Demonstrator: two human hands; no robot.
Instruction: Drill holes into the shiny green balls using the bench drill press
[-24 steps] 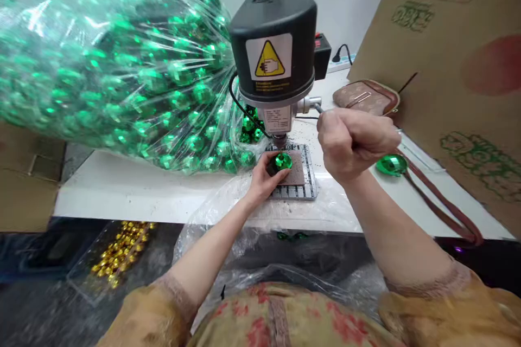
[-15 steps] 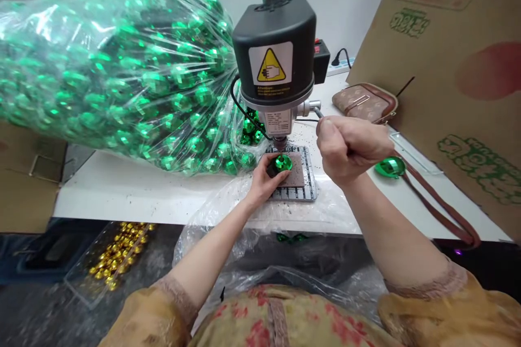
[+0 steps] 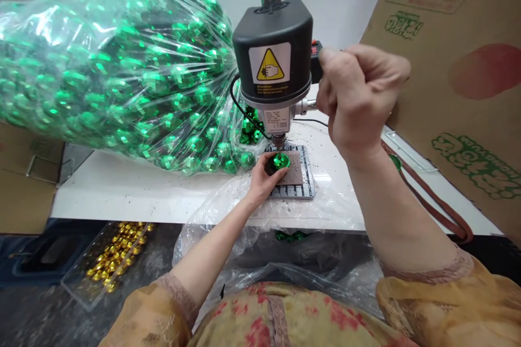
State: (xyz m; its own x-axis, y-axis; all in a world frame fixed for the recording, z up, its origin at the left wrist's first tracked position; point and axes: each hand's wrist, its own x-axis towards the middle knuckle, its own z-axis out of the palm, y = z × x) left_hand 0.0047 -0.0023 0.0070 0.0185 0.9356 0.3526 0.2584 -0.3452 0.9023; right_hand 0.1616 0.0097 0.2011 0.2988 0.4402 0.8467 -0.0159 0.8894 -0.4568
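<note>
My left hand is closed around a shiny green faceted ball, thumb and fingers on its sides. The ball sits on a small brown board lying on the slotted metal base of a bench drill press. Right above it is the press's chuck; whether the bit touches the ball I cannot tell. My right hand is a fist at the end of the feed lever, and its knuckles hide the grip. Dark shavings lie about the base.
A large clear bag of green faceted balls fills the left of the white table. Cardboard stands on the right, near a brown strap. Below left, a clear bin holds gold balls. Plastic film hangs over the table's front edge.
My right hand has risen and come nearer the camera, now covering the pouch and most of the lever. My left hand keeps the green ball under the chuck.
</note>
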